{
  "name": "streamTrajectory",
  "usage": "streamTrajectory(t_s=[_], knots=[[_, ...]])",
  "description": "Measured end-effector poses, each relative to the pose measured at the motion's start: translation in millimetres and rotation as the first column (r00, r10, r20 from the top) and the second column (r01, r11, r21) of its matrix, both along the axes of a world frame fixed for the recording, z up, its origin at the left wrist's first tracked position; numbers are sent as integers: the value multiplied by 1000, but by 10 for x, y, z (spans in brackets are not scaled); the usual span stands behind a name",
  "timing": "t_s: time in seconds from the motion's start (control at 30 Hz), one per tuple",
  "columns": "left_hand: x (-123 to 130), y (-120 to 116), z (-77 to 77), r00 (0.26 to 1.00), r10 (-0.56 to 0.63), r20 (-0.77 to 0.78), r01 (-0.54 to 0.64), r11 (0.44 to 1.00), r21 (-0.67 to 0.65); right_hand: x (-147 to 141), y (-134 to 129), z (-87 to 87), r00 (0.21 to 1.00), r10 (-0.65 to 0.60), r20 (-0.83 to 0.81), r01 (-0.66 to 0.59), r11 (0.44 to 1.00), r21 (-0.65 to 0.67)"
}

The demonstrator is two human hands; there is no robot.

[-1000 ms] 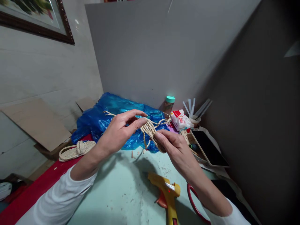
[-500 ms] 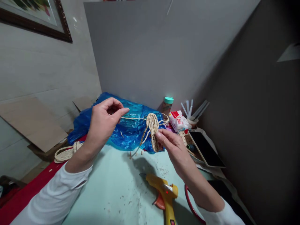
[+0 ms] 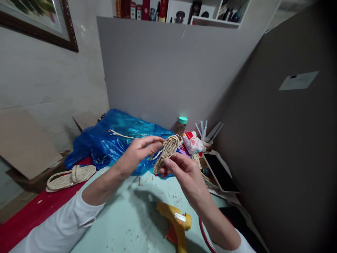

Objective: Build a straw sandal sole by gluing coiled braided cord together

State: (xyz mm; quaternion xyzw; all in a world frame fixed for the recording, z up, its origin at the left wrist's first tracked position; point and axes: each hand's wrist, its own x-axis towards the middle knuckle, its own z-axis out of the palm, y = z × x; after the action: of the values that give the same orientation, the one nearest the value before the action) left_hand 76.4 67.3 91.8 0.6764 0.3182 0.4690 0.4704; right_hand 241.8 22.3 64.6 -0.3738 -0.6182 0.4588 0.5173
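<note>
A small oval sole of coiled, braided straw cord point(image 3: 170, 146) is held up over the table, tilted, with loose cord ends around it. My right hand point(image 3: 181, 167) pinches its lower end between thumb and fingers. Stretched fingers of my left hand point(image 3: 143, 151) reach the sole's upper left edge; whether they press on it I cannot tell. One loose straw strand point(image 3: 121, 135) sticks out to the left behind that hand. Below, a yellow glue gun point(image 3: 175, 218) with a lit red light lies on the pale green table point(image 3: 118, 214).
A woven straw slipper point(image 3: 71, 177) lies on red cloth at the left. Behind my hands spreads a blue plastic bag point(image 3: 105, 140). At the right are a teal-lidded jar point(image 3: 181, 123), a tissue pack point(image 3: 193, 142), glue sticks point(image 3: 210, 130) and a dark-screened tablet point(image 3: 221, 174). Small scraps dot the table.
My left hand has let go of the strand it was pulling out leftward and has moved right to the sole. The sole has tilted in my right hand. The view has risen slightly.
</note>
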Motion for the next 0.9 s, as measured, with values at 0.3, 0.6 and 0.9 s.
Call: streamTrajectory(t_s=[0.3,0.6,0.9], knots=[[58,-31,-82,996,-79,30,82,984,-156,169,7,0,953,-150,262,131,987,88],[64,-87,-14,919,-149,-365,180,982,52,343,-57,146,928,-111,354,64,988,142],[121,-94,-178,797,-70,-600,299,908,292,369,-304,-256,945,-180,275,165,983,77]])
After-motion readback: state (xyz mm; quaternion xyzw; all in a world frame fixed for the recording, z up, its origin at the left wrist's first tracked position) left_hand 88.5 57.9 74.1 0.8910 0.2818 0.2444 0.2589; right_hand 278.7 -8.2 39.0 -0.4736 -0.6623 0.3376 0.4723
